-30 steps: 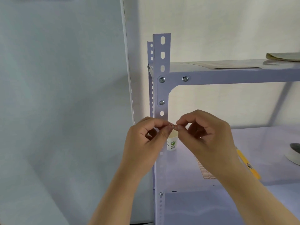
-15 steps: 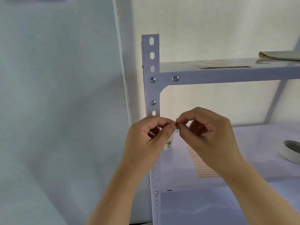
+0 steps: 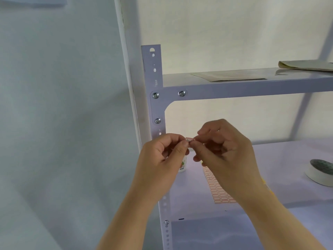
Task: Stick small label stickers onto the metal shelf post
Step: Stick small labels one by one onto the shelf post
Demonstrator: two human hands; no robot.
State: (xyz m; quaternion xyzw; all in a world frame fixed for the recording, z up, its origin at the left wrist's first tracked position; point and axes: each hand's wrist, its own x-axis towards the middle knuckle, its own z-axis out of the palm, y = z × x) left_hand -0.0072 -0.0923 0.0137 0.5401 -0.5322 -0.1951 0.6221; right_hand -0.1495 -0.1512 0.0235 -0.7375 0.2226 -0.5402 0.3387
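Left hand [image 3: 163, 160] and right hand [image 3: 223, 156] meet fingertip to fingertip in front of the metal shelf post [image 3: 156, 109], both pinching one small label sticker [image 3: 189, 139] between thumb and forefinger; remaining fingers curled in. Sticker has a reddish border, sits just right of the post, level with the stretch below the corner bracket's lower screw; cannot tell whether it touches the metal. Post upright, pale lavender, perforated with slots, bolted to the upper shelf [image 3: 252, 87]. On the lower shelf [image 3: 288, 177], behind the hands: sticker sheet [image 3: 219, 192] lying flat, partly hidden by the right wrist; small white bottle [image 3: 182, 166] standing near the post, mostly covered by the left hand; roll of tape [image 3: 319, 171] at far right. Papers [image 3: 228, 76] lie on the upper shelf.
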